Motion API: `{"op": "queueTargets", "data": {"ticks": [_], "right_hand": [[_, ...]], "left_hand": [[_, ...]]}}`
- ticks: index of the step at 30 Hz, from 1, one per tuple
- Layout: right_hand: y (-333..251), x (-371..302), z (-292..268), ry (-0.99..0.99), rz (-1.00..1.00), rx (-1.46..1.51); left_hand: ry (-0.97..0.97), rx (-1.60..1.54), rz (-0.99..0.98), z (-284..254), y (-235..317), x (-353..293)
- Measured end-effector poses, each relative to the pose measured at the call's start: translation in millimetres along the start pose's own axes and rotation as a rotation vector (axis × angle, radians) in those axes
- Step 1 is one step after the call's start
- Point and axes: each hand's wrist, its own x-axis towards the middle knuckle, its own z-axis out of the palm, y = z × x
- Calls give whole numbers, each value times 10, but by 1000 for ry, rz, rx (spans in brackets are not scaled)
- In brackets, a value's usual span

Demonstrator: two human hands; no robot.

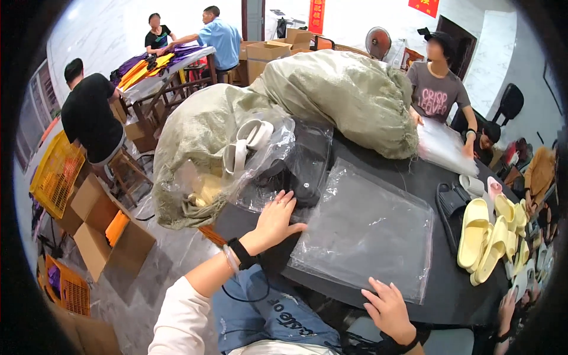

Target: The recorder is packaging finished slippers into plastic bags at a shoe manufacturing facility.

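Note:
My left hand (275,222) is open, its fingertips against a clear bag that holds black slippers (305,186); the thumb points toward the plastic beside it. To the right, a stack of flat clear plastic bags (370,228) lies on the black table (349,302). My right hand (389,312) is open at the stack's near edge, its fingers apart and nothing held; I cannot tell whether the fingertips touch the plastic. Beyond my left hand, a pair of white slippers (251,142) rests on crumpled clear film at the mouth of a woven sack.
Two bulging green woven sacks (340,97) cover the table's far side. Yellow slides (475,234) and other slippers line its right edge. A co-worker (441,89) handles clear plastic sheets (447,145) at the far right. An opened cardboard box (97,236) stands on the floor at left.

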Motion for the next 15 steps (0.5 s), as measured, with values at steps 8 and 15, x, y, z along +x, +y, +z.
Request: {"op": "queueTargets", "data": {"ticks": [8, 15], "right_hand": [[263, -87, 281, 160, 111, -199], [392, -96, 440, 255, 68, -121]], "left_hand": [[-85, 308, 153, 50, -59, 124], [151, 37, -63, -362, 8, 509]]}}
